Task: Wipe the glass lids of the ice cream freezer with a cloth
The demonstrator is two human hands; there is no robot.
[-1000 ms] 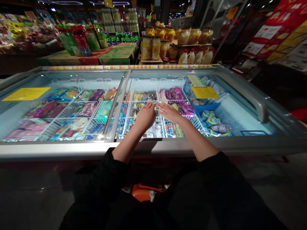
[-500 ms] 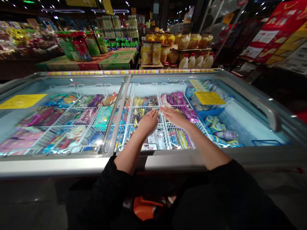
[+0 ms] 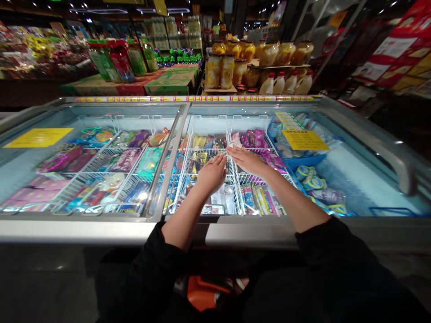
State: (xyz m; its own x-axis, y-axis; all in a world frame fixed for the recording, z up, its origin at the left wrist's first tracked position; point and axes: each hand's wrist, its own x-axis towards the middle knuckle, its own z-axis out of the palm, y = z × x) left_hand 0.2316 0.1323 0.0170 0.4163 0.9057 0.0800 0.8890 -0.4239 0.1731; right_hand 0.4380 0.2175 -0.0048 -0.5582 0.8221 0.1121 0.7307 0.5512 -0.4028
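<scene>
A chest freezer [image 3: 84,231] holds white wire baskets [image 3: 89,163] filled with colourful wrapped packets [image 3: 254,139]; round-topped tubs [image 3: 314,182] lie at the right.

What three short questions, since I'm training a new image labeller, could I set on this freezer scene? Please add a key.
1. True or false: the left hand shows its back to the camera.
2. Choose one. How is the right hand held? A, balled in a fist; B, stretched out; C, outside the picture.
3. Fill in: the pale jugs on display behind the freezer have ____ caps.

Key: 1, true; 2, B; 3, red.
</scene>
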